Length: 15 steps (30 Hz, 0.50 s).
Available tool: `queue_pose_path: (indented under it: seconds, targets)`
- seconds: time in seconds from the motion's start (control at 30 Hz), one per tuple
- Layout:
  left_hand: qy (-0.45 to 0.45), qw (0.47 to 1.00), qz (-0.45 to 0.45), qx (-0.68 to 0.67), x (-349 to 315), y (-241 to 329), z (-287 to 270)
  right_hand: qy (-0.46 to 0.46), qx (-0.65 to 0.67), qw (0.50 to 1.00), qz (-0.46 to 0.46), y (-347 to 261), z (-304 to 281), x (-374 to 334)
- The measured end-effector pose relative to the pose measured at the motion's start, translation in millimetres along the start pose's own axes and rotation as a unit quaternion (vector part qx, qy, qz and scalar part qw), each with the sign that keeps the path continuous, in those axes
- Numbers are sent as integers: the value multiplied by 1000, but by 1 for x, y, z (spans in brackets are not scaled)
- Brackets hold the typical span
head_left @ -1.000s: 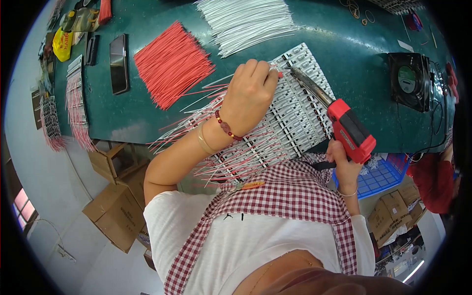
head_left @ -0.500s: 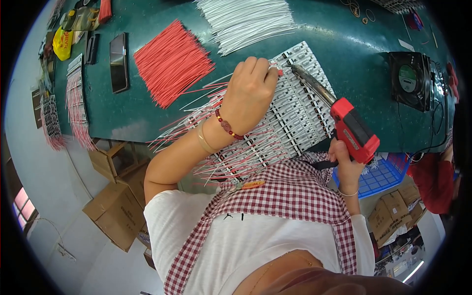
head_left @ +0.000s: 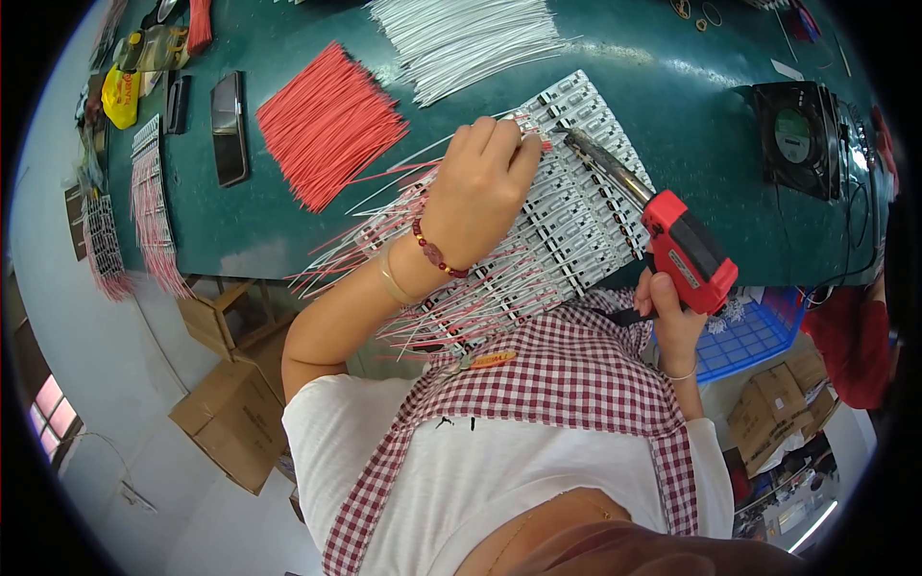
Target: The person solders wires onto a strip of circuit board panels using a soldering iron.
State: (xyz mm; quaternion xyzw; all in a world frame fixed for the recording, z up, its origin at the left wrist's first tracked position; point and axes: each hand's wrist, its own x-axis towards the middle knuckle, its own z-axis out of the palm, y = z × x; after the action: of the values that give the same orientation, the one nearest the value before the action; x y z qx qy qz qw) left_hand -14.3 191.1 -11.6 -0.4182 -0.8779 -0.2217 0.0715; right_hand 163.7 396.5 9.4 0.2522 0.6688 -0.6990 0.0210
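A panel of white strips with rows of small parts (head_left: 597, 216) lies tilted at the table's front edge. Thin red and white wires (head_left: 471, 298) stick out from its lower left rows. Over its upper part, my left hand (head_left: 478, 192) is closed in a pinch; red wire ends show at its fingertips, and the rest of its grip is hidden. My right hand (head_left: 669, 312) is wrapped round the handle of a red and black soldering gun (head_left: 690, 252). The gun's dark tip reaches the panel just right of my left fingertips; whether it touches is unclear.
Red wires (head_left: 331, 125) and white wires (head_left: 466, 43) lie in bundles on the green table (head_left: 701, 125). A phone (head_left: 230, 128) and wired panels (head_left: 152, 206) are at left. A black fan (head_left: 802, 139) stands right, above a blue basket (head_left: 744, 341). Cardboard boxes (head_left: 230, 422) sit below.
The table and its contents sit slightly higher and further left in view. The soldering gun's tip has come a little nearer my left fingertips. Both hands keep their grips.
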Motion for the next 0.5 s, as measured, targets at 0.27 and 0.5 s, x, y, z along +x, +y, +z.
queue_pose_path:
  seconds: [0.27,0.5]
  targets:
    - [-8,1000,3,0,-2,-1,6,25,-55,998,7,17,-8,-4]
    - [-18,1000,-17,1,2,3,2,17,-152,988,-21,27,-16,-11]
